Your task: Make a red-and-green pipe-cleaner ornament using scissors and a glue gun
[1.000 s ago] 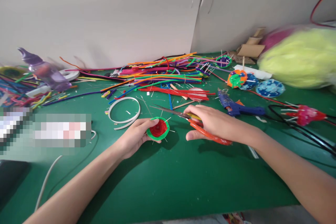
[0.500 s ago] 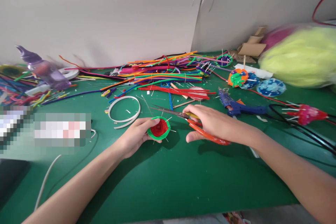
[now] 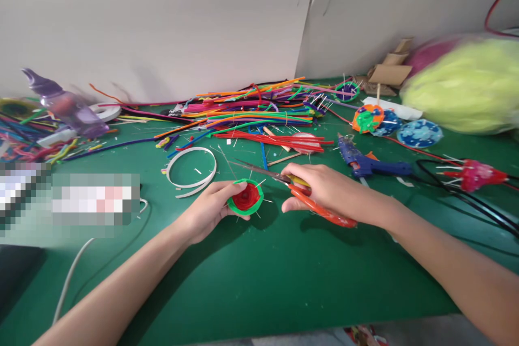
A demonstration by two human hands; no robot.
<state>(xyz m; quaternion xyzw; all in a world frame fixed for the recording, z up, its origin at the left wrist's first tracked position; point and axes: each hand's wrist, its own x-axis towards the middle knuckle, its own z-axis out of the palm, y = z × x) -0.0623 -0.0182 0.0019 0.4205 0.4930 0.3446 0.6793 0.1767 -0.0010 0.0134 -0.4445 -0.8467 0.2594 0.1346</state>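
Note:
My left hand (image 3: pixel 208 210) grips a small round disc (image 3: pixel 245 198) coiled from red pipe cleaner with a green rim, thin white pins sticking out around it, held just above the green table (image 3: pixel 263 281). My right hand (image 3: pixel 330 190) is closed on orange-handled scissors (image 3: pixel 312 203). Their metal blades (image 3: pixel 259 171) point left, past the top of the disc, and look nearly closed. The two hands are a short gap apart.
A pile of coloured pipe cleaners (image 3: pixel 251 116) lies behind the hands, with a white headband (image 3: pixel 191 172) to the left. A blue glue gun (image 3: pixel 367 162) and finished discs (image 3: pixel 367 119) sit at right, black cables (image 3: pixel 466 194) beyond. A purple bottle (image 3: pixel 68 108) is far left, a yellow-green bag (image 3: pixel 466 89) far right.
Both hands and the view have shifted only slightly. My right hand with the scissors has edged a little toward the disc.

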